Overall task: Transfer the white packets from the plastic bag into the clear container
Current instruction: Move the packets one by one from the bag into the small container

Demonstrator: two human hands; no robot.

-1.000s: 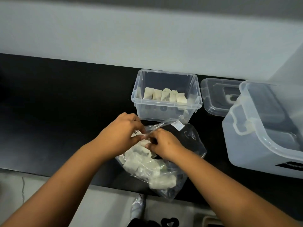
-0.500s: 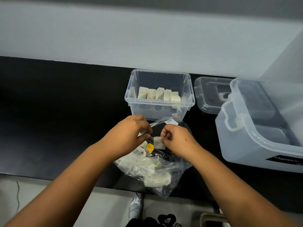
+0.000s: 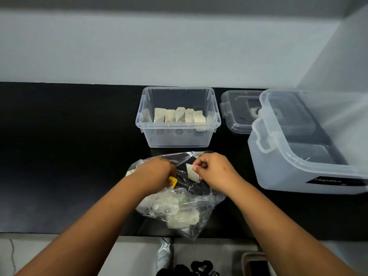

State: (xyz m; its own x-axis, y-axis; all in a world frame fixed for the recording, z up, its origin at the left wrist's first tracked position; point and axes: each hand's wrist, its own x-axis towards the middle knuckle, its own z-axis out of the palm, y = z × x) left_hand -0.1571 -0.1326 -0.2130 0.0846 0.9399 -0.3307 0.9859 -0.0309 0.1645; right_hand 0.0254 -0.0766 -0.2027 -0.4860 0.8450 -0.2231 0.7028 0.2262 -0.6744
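Observation:
A crumpled clear plastic bag (image 3: 191, 208) lies at the black counter's front edge with several white packets inside. My right hand (image 3: 214, 171) pinches one white packet (image 3: 191, 172) just above the bag's mouth. My left hand (image 3: 154, 173) is closed on the bag's left side, with a small yellow tag (image 3: 172, 181) showing at its fingertips. Behind the bag stands the open clear container (image 3: 147, 124), holding a row of several white packets (image 3: 179, 115).
A large translucent lidded bin (image 3: 310, 156) fills the right side. A clear lid (image 3: 235, 114) lies behind it, beside the container. The counter (image 3: 69, 156) ends near my arms, with floor and dark items below.
My hands have drawn apart. The right hand has pulled a white packet out and up from the bag's mouth, and the yellow tag has come into sight by my left hand.

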